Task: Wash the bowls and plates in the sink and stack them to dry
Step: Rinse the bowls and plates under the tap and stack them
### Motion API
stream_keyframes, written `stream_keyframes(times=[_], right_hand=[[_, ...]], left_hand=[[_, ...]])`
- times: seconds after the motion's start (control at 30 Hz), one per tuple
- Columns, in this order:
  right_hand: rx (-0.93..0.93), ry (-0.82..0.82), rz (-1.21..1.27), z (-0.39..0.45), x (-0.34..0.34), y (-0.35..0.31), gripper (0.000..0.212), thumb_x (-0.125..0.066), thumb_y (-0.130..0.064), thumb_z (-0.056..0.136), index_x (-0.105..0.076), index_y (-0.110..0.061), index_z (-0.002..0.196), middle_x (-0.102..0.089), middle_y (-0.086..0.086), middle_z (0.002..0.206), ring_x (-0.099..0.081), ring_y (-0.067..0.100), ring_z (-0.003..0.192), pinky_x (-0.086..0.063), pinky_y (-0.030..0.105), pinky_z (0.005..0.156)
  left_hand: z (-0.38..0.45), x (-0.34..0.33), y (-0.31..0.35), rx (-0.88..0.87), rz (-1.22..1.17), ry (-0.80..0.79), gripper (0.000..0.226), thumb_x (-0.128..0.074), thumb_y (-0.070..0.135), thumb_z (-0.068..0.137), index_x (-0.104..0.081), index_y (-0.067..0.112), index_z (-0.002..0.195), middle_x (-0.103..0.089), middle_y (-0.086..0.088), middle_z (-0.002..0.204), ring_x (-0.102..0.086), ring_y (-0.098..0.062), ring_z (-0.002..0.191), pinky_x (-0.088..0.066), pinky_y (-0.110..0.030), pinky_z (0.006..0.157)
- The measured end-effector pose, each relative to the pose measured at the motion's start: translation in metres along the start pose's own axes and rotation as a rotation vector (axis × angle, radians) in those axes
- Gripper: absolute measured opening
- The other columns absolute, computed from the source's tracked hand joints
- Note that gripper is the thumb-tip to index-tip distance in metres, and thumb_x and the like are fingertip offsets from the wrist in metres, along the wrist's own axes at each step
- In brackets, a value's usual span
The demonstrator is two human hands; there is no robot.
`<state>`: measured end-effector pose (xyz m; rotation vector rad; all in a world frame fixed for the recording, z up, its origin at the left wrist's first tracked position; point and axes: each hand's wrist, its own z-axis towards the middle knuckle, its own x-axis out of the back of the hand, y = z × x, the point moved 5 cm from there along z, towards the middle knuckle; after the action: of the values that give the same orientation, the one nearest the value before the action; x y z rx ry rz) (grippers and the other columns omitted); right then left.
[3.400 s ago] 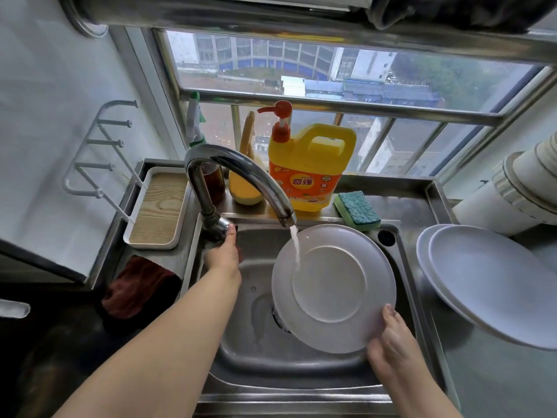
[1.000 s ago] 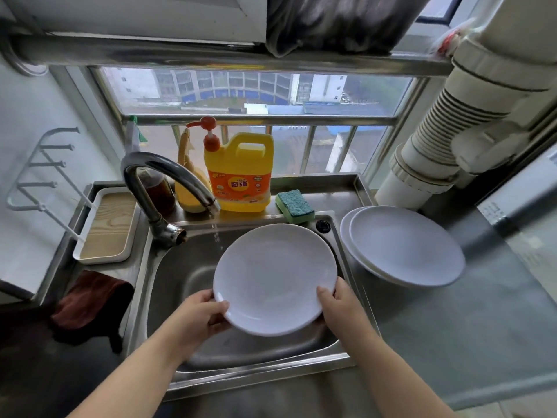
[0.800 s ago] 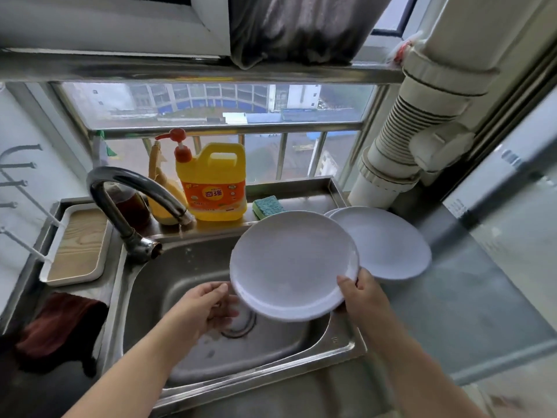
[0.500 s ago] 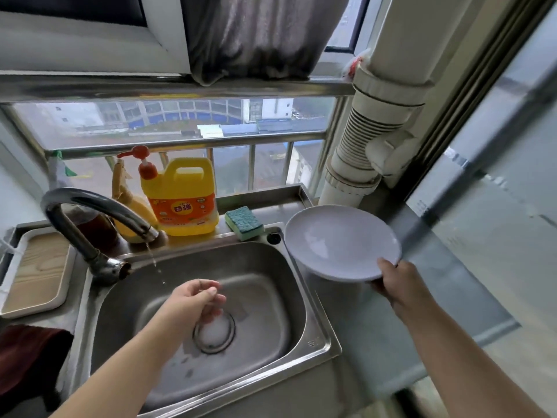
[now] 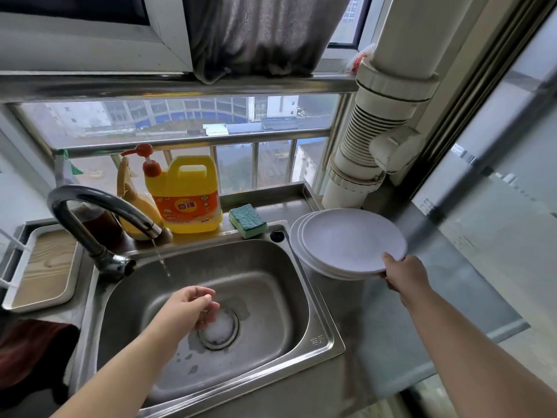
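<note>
A: Stainless steel sink basin (image 5: 271,276), near centre: no dishes in it, only foam over the round drain strainer (image 5: 219,328). Left hand (image 5: 188,306) hangs above the drain, fingers loosely curled, holding nothing.

B: Right hand?

A: Right hand (image 5: 405,274) grips the near-right rim of the top white round plate (image 5: 349,241), fingers curled under the rim and out of sight. That plate sits on or just over the stack of white plates (image 5: 304,254) on the grey counter (image 5: 391,327) to the right of the sink. Can't tell if its full weight is down yet.

B: Risks?

A: Judgement only. The stack's left edge looks to reach the sink lip, so a push leftward on release could slide the plates toward the basin. Wet smooth plates, low friction. Top plate is also offset to the right of the ones below; let go while it's tilted and it may skate off.

B: Water?

A: Curved chrome faucet (image 5: 99,218), far left, is giving a thin trickle into the basin. If the washing is finished, it needs closing. Left hand is free for that.

B: Far side?

A: Green-topped sponge (image 5: 247,220) and yellow detergent jug with red pump (image 5: 182,197) on the ledge behind the sink, clear of the stack. No bowls visible.
</note>
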<state>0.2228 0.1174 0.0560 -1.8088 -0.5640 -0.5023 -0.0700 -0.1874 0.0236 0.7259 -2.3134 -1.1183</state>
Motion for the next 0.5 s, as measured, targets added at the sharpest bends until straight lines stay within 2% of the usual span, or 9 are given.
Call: stream_keyframes(times=[0.1, 0.17, 0.27, 0.4, 0.5], right_hand=[[-0.037, 0.009, -0.072, 0.011, -0.004, 0.011, 0.051, -0.063, -0.040, 0.086, -0.053, 0.001, 0.115, -0.065, 0.023, 0.105, -0.064, 0.039, 0.094, -0.056, 0.046, 0.081], [-0.045, 0.014, -0.094, 0.011, -0.005, 0.012, 0.055, -0.065, -0.038, 0.085, -0.047, 0.002, 0.119, -0.064, 0.024, 0.109, -0.063, 0.040, 0.096, -0.054, 0.043, 0.077], [-0.074, 0.015, -0.127, 0.007, -0.006, 0.013, 0.062, -0.067, -0.037, 0.084, -0.038, 0.002, 0.122, -0.060, 0.026, 0.116, -0.060, 0.042, 0.102, -0.054, 0.045, 0.082], [-0.076, 0.002, -0.209, 0.002, -0.004, 0.012, 0.061, -0.063, -0.037, 0.088, -0.036, 0.002, 0.125, -0.055, 0.026, 0.123, -0.055, 0.044, 0.109, -0.050, 0.049, 0.090], [-0.044, 0.041, -0.259, -0.007, 0.002, 0.006, 0.057, -0.056, -0.037, 0.092, -0.035, 0.002, 0.128, -0.052, 0.027, 0.127, -0.053, 0.045, 0.111, -0.047, 0.047, 0.089]], left_hand=[[0.000, 0.001, -0.002, 0.014, 0.002, 0.007, 0.013, -0.048, 0.007, 0.098, -0.062, 0.006, 0.101, -0.070, -0.016, 0.088, -0.064, -0.026, 0.073, -0.051, -0.033, 0.066], [0.000, 0.001, -0.002, 0.018, 0.008, 0.007, 0.013, -0.048, 0.007, 0.098, -0.061, 0.006, 0.101, -0.070, -0.015, 0.088, -0.064, -0.026, 0.073, -0.050, -0.032, 0.065], [0.001, 0.001, -0.002, 0.026, 0.016, 0.007, 0.014, -0.048, 0.007, 0.098, -0.062, 0.007, 0.101, -0.070, -0.014, 0.087, -0.065, -0.025, 0.073, -0.050, -0.032, 0.064], [0.001, 0.003, -0.002, 0.030, 0.011, 0.012, 0.013, -0.048, 0.006, 0.099, -0.061, 0.006, 0.100, -0.070, -0.014, 0.085, -0.064, -0.025, 0.072, -0.050, -0.033, 0.066], [0.003, 0.005, -0.003, 0.038, -0.002, 0.016, 0.014, -0.047, 0.006, 0.099, -0.060, 0.005, 0.100, -0.069, -0.014, 0.084, -0.063, -0.025, 0.070, -0.049, -0.033, 0.065]])
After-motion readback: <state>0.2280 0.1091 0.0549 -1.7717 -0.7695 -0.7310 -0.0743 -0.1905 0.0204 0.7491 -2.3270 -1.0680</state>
